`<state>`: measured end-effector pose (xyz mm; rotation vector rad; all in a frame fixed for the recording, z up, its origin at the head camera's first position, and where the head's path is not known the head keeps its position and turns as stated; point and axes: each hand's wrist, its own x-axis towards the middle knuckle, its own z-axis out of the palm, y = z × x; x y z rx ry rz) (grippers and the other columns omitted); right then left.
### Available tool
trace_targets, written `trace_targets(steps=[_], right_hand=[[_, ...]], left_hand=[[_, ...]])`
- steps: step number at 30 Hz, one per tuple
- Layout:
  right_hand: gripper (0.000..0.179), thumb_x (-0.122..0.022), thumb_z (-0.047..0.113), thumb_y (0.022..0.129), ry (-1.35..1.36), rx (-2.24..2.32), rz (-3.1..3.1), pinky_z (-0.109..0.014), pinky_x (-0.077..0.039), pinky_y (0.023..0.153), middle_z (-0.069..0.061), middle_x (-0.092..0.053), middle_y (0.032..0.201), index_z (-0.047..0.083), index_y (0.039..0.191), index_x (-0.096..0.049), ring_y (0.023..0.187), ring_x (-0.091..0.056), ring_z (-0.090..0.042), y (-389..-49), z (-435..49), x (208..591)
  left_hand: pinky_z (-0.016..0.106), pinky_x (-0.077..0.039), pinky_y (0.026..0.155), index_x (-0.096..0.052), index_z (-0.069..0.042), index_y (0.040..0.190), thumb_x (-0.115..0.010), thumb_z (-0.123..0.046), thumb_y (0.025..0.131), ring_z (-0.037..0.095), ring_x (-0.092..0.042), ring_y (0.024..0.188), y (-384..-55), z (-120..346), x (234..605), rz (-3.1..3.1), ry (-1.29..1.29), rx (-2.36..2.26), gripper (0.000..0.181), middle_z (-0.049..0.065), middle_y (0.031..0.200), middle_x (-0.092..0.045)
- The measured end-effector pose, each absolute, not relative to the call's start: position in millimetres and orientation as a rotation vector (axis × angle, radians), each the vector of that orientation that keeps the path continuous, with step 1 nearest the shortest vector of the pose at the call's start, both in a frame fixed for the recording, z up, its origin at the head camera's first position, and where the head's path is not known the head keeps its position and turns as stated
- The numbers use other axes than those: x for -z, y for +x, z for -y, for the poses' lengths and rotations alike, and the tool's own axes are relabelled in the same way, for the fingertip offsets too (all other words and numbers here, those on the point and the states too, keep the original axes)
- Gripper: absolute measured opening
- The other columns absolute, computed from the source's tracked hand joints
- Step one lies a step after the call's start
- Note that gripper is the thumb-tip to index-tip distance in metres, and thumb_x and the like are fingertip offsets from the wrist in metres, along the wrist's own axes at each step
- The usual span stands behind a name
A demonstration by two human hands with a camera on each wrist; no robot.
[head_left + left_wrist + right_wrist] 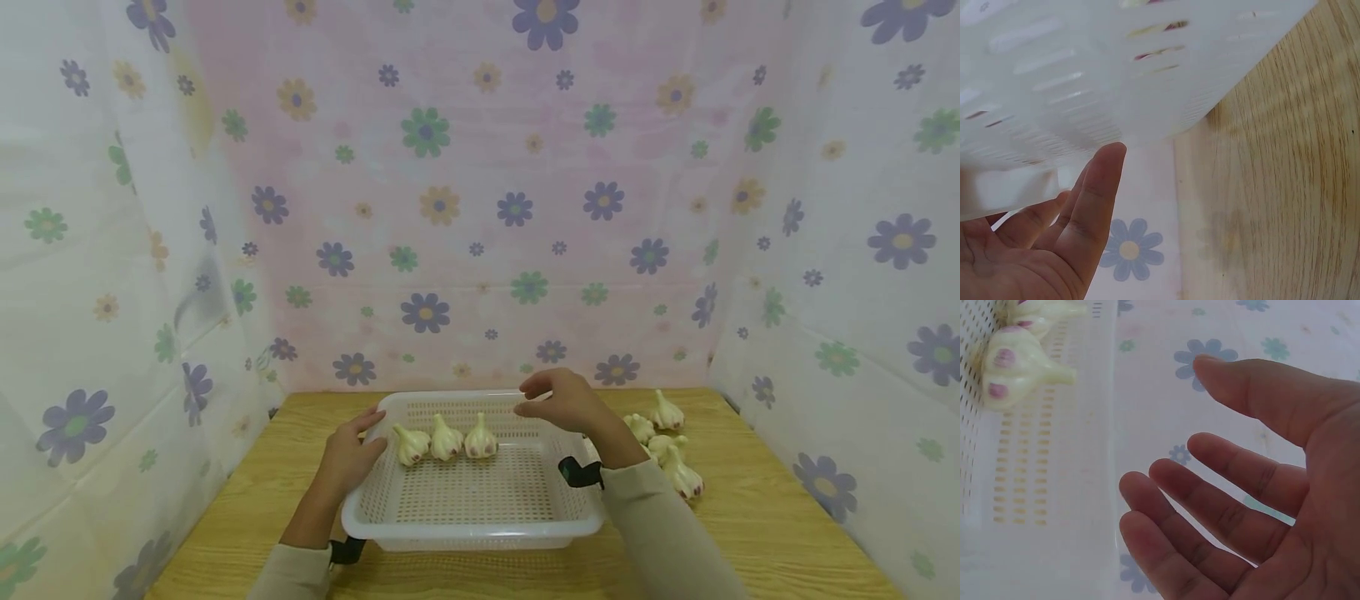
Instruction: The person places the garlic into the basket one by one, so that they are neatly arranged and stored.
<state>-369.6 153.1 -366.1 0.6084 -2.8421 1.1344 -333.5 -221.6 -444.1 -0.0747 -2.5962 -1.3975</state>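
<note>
A white plastic basket (472,530) with slotted sides sits on the table. Inside, three garlic bulbs (447,440) stand in a row toward the back left, stems up. My left hand (351,454) holds the basket's left rim, fingers along the outer wall and thumb over the edge. In the left wrist view those fingers (1094,206) lie against the slotted wall. My right hand (562,404) is raised over the basket's back right corner. Its fingers and thumb (1254,390) are spread apart with nothing between them, to the right of the nearest bulb (1019,369) in the right wrist view.
More garlic bulbs (678,475) lie piled on the wooden table (757,517) to the right of the basket, partly hidden by my right forearm. Flower-printed cloth (480,183) hangs behind and on both sides of the table.
</note>
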Motion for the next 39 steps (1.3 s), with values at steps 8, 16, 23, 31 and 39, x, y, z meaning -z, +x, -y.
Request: trace_targets(steps=[8,16,23,31,39], right_hand=[[0.047,-0.077,0.04,0.092,0.615,-1.244,2.802,-0.045,-0.061,0.088,-0.015,-0.068,0.131,0.014,0.13,-0.07,0.111,-0.069,-0.031,-358.4,-179.9,369.5],[0.047,-0.076,0.047,0.091,0.531,-1.208,2.727,-0.043,-0.062,0.085,-0.007,-0.069,0.13,0.02,0.129,-0.07,0.112,-0.07,-0.03,-340.0,-209.5,374.1],[0.047,-0.076,0.047,0.091,0.488,-1.16,2.666,-0.039,-0.063,0.079,-0.011,-0.07,0.128,0.017,0.127,-0.071,0.109,-0.071,-0.032,-327.6,-232.4,379.7],[0.049,-0.073,0.051,0.092,0.417,-1.063,2.659,-0.044,-0.063,0.081,-0.009,-0.07,0.131,0.02,0.131,-0.07,0.111,-0.071,-0.032,-317.9,-260.4,385.5],[0.054,-0.069,0.052,0.095,0.334,-1.025,2.659,-0.057,-0.06,0.087,-0.02,-0.062,0.141,0.018,0.138,-0.066,0.123,-0.062,-0.045,-312.7,-291.7,386.4]], left_hand=[[0.043,-0.064,0.085,-0.055,-0.006,0.15,-0.062,-0.013,0.095,0.045,-0.061,0.128,-334.3,222.5,445.7,2.594,-0.076,1.397,0.056,0.005,0.166,-0.038],[0.04,-0.064,0.082,-0.055,-0.006,0.15,-0.062,-0.013,0.094,0.042,-0.063,0.126,-333.4,220.4,444.0,2.591,-0.074,1.42,0.056,0.004,0.166,-0.038],[0.044,-0.062,0.089,-0.056,-0.006,0.149,-0.063,-0.012,0.094,0.043,-0.062,0.128,-333.3,217.6,442.3,2.588,-0.088,1.406,0.056,0.004,0.165,-0.04],[0.05,-0.059,0.096,-0.057,-0.004,0.147,-0.063,-0.011,0.094,0.045,-0.06,0.129,-332.6,214.1,442.1,2.585,-0.107,1.372,0.054,0.008,0.164,-0.042],[0.045,-0.062,0.09,-0.057,-0.004,0.147,-0.064,-0.012,0.093,0.043,-0.064,0.125,-333.1,213.3,445.4,2.58,-0.093,1.381,0.054,0.007,0.164,-0.042]])
